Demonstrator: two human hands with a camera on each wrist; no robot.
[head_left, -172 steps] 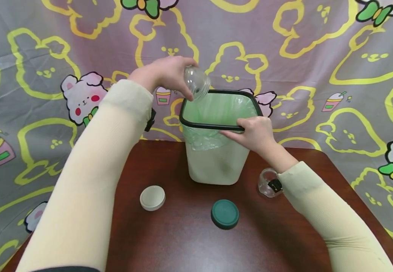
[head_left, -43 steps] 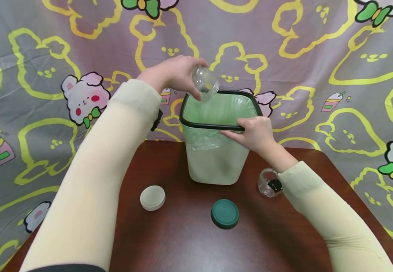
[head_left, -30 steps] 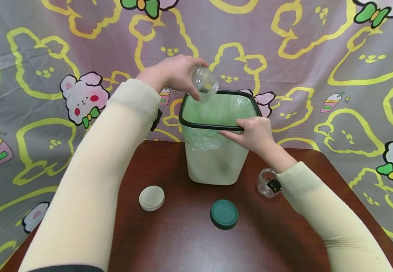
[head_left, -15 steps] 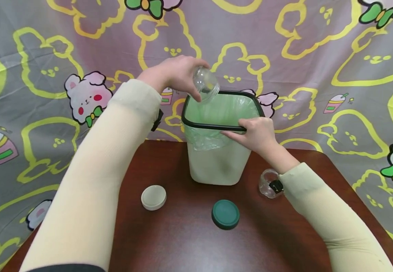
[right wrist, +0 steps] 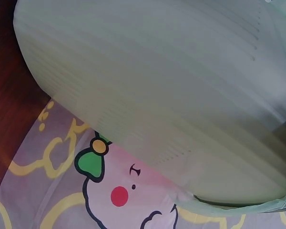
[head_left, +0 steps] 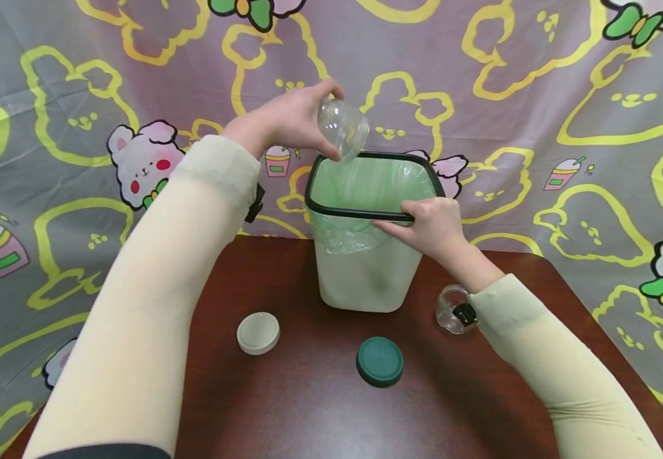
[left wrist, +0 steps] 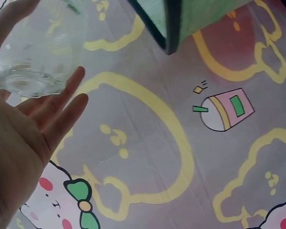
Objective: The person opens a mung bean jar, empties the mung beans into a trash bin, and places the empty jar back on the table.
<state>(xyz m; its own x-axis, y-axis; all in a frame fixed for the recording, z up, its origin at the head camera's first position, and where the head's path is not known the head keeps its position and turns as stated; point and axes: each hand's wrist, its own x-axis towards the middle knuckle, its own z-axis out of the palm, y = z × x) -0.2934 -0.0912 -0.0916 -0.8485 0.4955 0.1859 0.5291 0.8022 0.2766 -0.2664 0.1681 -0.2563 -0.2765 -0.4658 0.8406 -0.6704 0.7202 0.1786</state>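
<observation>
My left hand [head_left: 294, 121] holds a clear glass jar [head_left: 342, 126] by its base, tilted on its side above the left rim of the trash bin [head_left: 366, 277]. The jar's mouth points right and down towards the bin's opening. In the left wrist view, thumb and fingers span the jar [left wrist: 35, 52], and a small green bit shows near its far end. My right hand [head_left: 433, 224] grips the bin's black front rim at the right, thumb below and fingers over the edge. A pale green bag [head_left: 343, 236] lines the bin. The bin's wall [right wrist: 148, 86] fills the right wrist view.
A cream lid [head_left: 258, 333] lies on the brown table [head_left: 308, 408] at front left. A green lid [head_left: 380, 361] lies nearer the middle. Beside my right wrist stands a second clear jar [head_left: 451, 312], partly hidden. Printed cloth [head_left: 492, 115] hangs close behind the bin.
Over the last half second my left hand has moved slightly left and up, turning the jar flatter. Earlier it had shifted right over the bin. The right hand keeps its grip on the rim.
</observation>
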